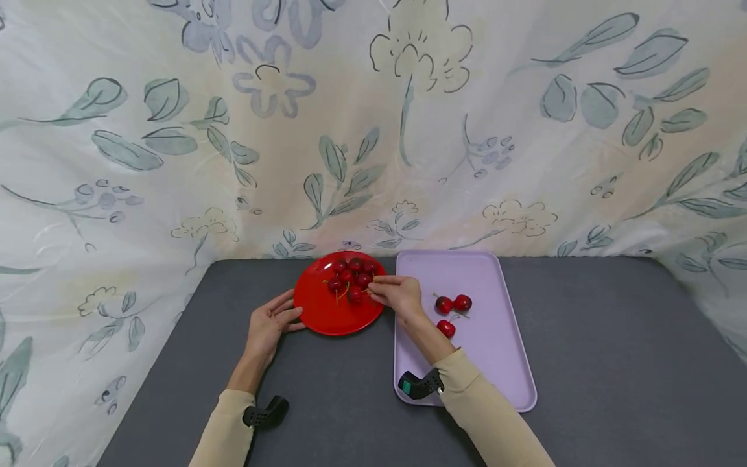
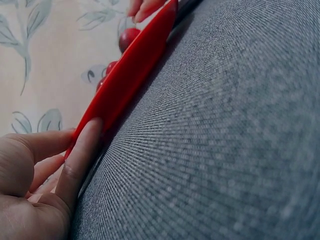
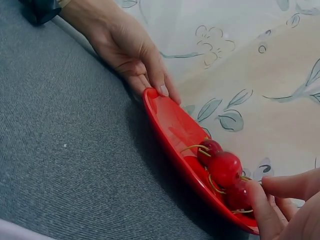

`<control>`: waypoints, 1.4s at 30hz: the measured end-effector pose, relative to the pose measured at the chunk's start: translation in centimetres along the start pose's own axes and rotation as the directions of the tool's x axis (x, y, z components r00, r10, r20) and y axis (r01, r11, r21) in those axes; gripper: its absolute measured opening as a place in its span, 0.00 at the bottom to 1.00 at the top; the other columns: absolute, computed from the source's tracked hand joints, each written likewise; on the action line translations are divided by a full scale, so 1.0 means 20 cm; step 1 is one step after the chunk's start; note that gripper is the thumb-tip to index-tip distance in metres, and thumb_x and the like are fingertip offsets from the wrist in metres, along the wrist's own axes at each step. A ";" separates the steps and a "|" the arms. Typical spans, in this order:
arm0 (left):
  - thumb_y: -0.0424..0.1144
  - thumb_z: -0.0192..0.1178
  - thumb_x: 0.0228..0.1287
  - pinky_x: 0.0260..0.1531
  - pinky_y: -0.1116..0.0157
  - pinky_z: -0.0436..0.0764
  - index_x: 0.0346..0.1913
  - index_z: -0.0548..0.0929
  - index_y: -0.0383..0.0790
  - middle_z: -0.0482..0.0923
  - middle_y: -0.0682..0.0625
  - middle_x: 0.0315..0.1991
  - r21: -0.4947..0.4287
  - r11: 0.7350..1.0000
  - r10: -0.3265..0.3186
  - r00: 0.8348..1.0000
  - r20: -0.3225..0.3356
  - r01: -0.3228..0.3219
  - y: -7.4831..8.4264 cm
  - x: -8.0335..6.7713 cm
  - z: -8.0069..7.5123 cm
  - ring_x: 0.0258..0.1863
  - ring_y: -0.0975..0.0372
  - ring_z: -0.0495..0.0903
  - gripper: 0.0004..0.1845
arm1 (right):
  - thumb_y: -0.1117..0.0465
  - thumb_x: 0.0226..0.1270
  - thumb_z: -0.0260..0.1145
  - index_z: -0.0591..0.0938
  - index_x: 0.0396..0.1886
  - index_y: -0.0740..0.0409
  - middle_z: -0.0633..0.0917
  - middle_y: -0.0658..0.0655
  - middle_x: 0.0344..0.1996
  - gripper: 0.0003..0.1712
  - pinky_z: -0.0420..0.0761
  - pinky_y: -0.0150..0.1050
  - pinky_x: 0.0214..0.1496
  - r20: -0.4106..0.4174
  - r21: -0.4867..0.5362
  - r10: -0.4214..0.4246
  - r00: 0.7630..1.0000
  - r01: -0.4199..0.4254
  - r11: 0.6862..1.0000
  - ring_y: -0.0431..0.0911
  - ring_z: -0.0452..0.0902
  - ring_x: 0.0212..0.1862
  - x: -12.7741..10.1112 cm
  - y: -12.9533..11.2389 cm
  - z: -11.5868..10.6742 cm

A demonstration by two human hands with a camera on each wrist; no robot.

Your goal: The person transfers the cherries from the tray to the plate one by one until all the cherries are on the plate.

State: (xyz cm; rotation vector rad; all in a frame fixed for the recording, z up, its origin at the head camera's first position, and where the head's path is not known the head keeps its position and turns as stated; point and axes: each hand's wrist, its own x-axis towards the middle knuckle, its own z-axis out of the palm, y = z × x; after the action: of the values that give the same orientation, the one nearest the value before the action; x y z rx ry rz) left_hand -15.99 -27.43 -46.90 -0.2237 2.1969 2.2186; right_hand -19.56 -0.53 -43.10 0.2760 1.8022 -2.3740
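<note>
A round red plate (image 1: 318,311) with several dark red cherries (image 1: 355,294) on it lies on the grey table. My left hand (image 1: 270,327) holds the plate's left rim, thumb and fingers on either side of the edge, as the left wrist view shows. Over the plate's right side, my right hand (image 1: 399,297) pinches a cherry (image 3: 239,195) by its stem with thumb and forefinger. That cherry sits low among the others; whether it touches the plate is hidden. Three more cherries (image 1: 446,329) with stems lie on a lilac tray (image 1: 490,370) under the right forearm.
The tray stands just right of the plate, a narrow strip of grey tabletop (image 1: 338,402) between them. A flower-patterned cloth (image 1: 350,97) hangs behind the table and down its left side. Each sleeved wrist carries a black camera mount (image 1: 420,384).
</note>
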 end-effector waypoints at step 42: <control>0.31 0.61 0.68 0.40 0.61 0.87 0.69 0.70 0.36 0.76 0.38 0.59 0.004 1.000 0.019 1.000 -0.013 -0.019 -0.01 0.00 0.00 0.40 0.62 0.86 0.27 | 0.72 0.64 0.67 0.83 0.46 0.77 0.87 0.68 0.38 0.13 0.87 0.35 0.38 0.005 -0.220 -0.042 0.999 0.042 0.975 0.45 0.86 0.32 -0.02 -0.05 -0.01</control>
State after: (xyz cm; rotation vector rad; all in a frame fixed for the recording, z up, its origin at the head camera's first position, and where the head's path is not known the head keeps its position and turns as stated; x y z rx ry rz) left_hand -15.98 -27.35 -47.15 -0.2190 2.2183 2.2287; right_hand -19.40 -0.18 -42.16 0.2115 2.0681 -2.1725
